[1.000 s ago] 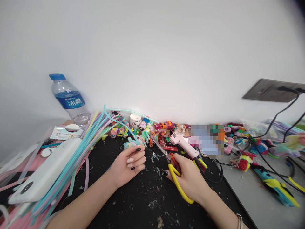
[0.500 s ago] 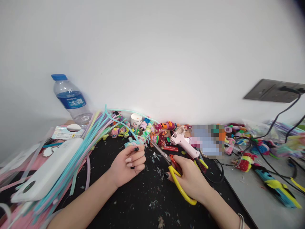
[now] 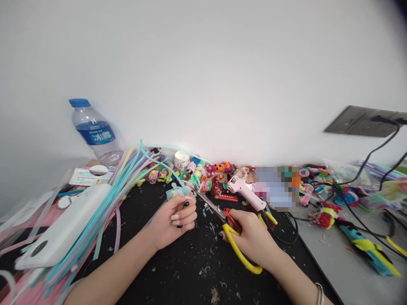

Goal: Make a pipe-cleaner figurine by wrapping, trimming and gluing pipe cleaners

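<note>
Pinched by the fingertips of my left hand (image 3: 174,220) is a light-blue fuzzy pipe-cleaner piece (image 3: 176,190), partly hidden behind the fingers. My right hand (image 3: 252,237) is closed round the red-and-yellow handles of a pair of scissors (image 3: 213,206). Their blades point up and left, with the tips close to the fingertips of my left hand; I cannot tell whether they touch the piece. Small fuzzy clippings lie on the black mat (image 3: 178,271) below both hands.
Pipe cleaners (image 3: 124,186) lie bundled at left under a white power bank (image 3: 68,226). A water bottle (image 3: 95,131) leans on the wall. Behind my hands are small fuzzy figures (image 3: 159,174), a paper cup (image 3: 182,160) and a pink glue gun (image 3: 246,192). Cables (image 3: 359,169) run at right.
My left hand has shifted slightly right and down, and more of the light-blue piece shows above the fingers. The scissor tips have come a little further left, closer to that hand.
</note>
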{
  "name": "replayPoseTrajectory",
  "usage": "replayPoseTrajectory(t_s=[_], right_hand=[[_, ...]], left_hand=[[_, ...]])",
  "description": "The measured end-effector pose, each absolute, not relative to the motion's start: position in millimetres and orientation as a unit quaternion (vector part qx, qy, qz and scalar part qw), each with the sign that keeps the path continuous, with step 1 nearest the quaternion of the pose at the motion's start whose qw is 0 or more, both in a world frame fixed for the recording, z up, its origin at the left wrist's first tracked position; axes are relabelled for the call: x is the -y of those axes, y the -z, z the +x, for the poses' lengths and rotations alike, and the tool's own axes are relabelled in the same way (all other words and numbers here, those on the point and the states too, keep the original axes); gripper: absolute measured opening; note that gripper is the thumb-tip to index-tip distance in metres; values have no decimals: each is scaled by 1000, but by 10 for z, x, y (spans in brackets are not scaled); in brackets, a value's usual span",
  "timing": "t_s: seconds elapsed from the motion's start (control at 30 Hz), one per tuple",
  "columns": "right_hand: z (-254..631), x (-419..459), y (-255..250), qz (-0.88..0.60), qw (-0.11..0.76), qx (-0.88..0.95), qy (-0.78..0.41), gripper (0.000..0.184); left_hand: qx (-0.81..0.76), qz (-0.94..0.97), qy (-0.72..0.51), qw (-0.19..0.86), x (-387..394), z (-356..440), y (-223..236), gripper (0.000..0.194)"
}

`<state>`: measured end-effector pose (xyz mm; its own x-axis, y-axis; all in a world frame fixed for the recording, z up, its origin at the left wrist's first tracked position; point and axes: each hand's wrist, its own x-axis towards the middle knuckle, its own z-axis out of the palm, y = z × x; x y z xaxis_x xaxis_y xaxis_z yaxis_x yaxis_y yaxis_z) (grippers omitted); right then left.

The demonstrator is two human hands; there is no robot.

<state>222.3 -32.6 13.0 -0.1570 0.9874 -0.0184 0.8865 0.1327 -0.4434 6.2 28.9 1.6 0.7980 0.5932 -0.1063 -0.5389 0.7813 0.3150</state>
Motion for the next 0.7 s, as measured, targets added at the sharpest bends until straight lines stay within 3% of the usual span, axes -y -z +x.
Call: replayPoseTrajectory(t_s=[0.43,0.7], right_hand=[[2270,273,-86,-661,183,703,-188,34],[2250,327,-128,-680,227,691,-87,22]], left_hand=[[-191,250,-375,872,-280,115,-35,27],[-324,448,-445,705,-227,203,18,23]])
